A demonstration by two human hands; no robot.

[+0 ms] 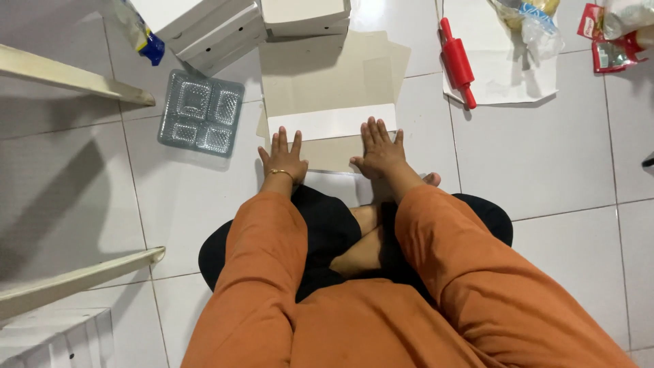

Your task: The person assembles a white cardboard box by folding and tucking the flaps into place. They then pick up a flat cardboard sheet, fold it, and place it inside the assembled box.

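Left hand (pixel 284 158), right hand (pixel 380 151): fingers spread, palms pressed flat on unfolded cardboard box blank (pixel 327 85) on tiled floor (pixel 545 157). Likely light, stiff, creasable; best gripped at flap edges.

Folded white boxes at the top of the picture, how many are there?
2 clearly: one folded white box at top left beside the clear tray, another above the flat cardboard. More may be cut off.

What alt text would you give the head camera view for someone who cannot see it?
Seated on a white tiled floor, a person in orange sleeves presses the left hand and right hand flat on an unfolded cardboard box blank. A clear plastic compartment tray lies left, a red rolling pin right.
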